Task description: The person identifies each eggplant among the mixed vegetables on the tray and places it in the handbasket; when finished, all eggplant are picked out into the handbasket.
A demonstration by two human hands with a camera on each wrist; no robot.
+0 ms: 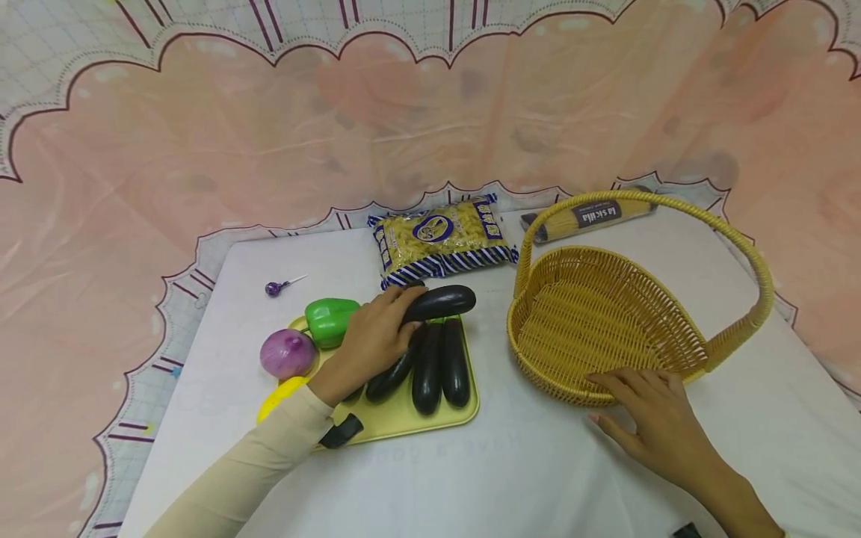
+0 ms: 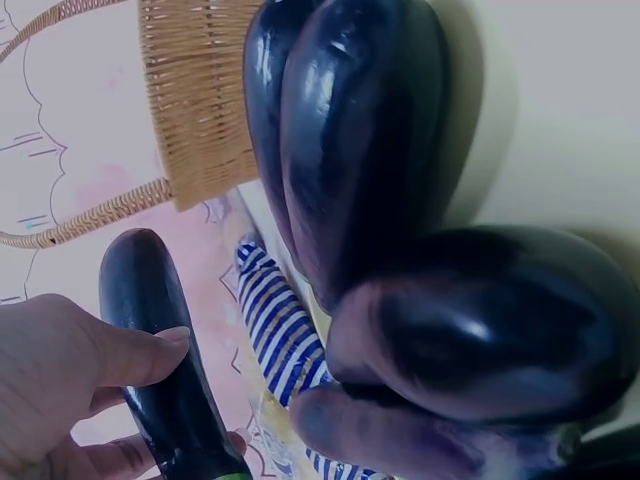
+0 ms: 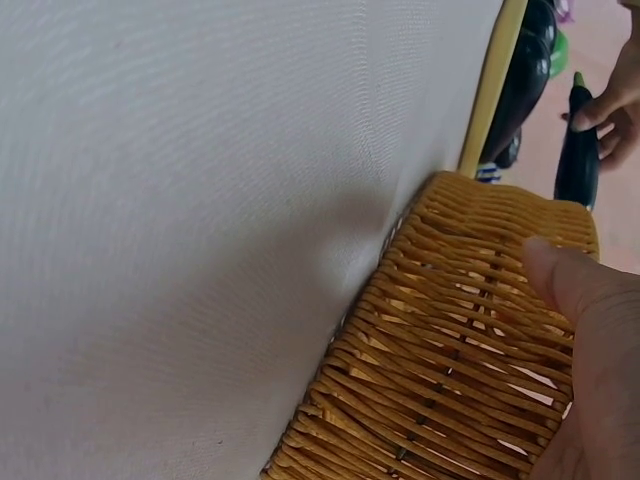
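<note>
My left hand grips a dark eggplant and holds it raised above the yellow tray. The left wrist view shows the thumb lying across the eggplant. Several more eggplants lie on the tray under this hand; the forearm covers part of them. At the near edge of the wicker basket, my right hand holds the rim. Its fingers reach over to the inside, and in the right wrist view the thumb lies against the woven outer wall. The basket's inside shows only bare weave.
A green bell pepper, a purple onion and a yellow item sit at the tray's left. Behind are a lollipop, a pasta bag and a spaghetti pack. The basket's tall handle arches over it.
</note>
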